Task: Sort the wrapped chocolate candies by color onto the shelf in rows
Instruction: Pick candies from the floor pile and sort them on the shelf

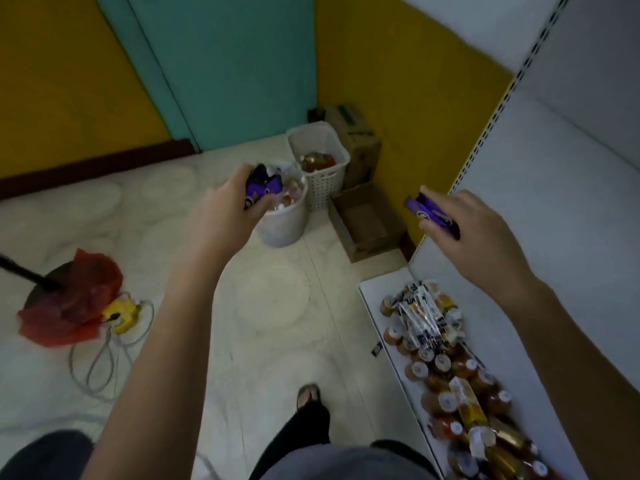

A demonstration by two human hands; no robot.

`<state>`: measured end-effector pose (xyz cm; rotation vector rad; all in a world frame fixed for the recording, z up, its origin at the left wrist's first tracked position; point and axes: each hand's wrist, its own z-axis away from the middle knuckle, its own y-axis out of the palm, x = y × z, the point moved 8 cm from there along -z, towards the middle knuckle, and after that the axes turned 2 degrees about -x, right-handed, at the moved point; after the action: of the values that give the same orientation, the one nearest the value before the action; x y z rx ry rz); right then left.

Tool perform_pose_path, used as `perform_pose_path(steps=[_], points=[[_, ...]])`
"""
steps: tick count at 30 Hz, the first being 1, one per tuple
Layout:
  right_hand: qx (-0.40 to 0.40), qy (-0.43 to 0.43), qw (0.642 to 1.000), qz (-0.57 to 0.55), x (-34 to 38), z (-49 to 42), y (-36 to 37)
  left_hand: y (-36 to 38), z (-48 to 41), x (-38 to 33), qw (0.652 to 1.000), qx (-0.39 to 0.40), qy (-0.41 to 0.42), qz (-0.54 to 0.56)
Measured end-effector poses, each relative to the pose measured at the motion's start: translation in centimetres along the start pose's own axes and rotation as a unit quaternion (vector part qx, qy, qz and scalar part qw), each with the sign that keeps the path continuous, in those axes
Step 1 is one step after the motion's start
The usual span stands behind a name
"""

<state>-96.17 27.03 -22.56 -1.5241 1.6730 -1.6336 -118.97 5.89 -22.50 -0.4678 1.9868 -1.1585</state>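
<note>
Left hand (230, 199) is gripping purple candies (260, 188) over the bucket (284, 225) mid-frame; right hand (474, 230) is pinching a purple bar (427, 213), shelf-bound (561, 209).

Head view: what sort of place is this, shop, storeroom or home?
Probably a small shop or its stock corner: white slotted shelving carrying small bottles, cardboard boxes on the floor, and purple wrapped chocolates held in the left hand and right hand.

Glossy purple foil candies (433, 214), white plastic basket (322, 168), matt cardboard box (367, 220), smooth tile floor (270, 306).
</note>
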Motion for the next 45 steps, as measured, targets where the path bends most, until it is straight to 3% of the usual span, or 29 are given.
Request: perform_pose_path(steps=[3, 6, 11, 16, 21, 26, 32, 34, 36, 40, 45], points=[[-0.098, -0.021, 0.995, 0.005, 2.9, -5.5, -5.7, -4.4, -8.6, -5.0, 0.994, -0.054, 0.096, -0.012], [-0.187, -0.039, 0.981, 0.036, 4.8, -8.8, -12.9, -8.1, -14.8, -12.6, 0.975, -0.09, 0.199, 0.044], [-0.274, -0.017, 0.951, 0.146, 5.6, -9.6, -23.7, -11.0, -19.8, -27.3, 0.909, -0.077, 0.369, 0.179], [-0.223, 0.111, 0.924, 0.29, 3.0, -6.1, -31.0, -9.1, -17.6, -42.0, 0.809, 0.051, 0.522, 0.267], [-0.13, 0.275, 0.888, 0.344, -3.4, -1.1, -35.7, -2.9, -13.1, -53.6, 0.714, 0.218, 0.627, 0.223], [-0.105, 0.393, 0.877, 0.257, -10.9, 2.1, -37.8, 2.9, -9.6, -60.5, 0.65, 0.355, 0.648, 0.177], [-0.247, 0.387, 0.888, 0.018, -14.3, 4.2, -37.2, 6.9, -9.3, -61.9, 0.616, 0.491, 0.579, 0.212], [-0.265, 0.388, 0.883, 0.018, -14.3, 4.7, -37.6, 7.0, -9.8, -61.8, 0.61, 0.485, 0.576, 0.248], [-0.225, 0.407, 0.882, 0.071, -14.9, 5.2, -37.3, 7.1, -10.0, -61.6, 0.605, 0.46, 0.599, 0.251], [-0.136, 0.441, 0.88, 0.112, -16.3, 5.4, -35.4, 8.2, -8.8, -60.7, 0.594, 0.434, 0.662, 0.144], [-0.174, 0.409, 0.891, 0.094, -14.9, 4.5, -35.5, 8.5, -8.3, -60.4, 0.596, 0.424, 0.678, 0.075]])
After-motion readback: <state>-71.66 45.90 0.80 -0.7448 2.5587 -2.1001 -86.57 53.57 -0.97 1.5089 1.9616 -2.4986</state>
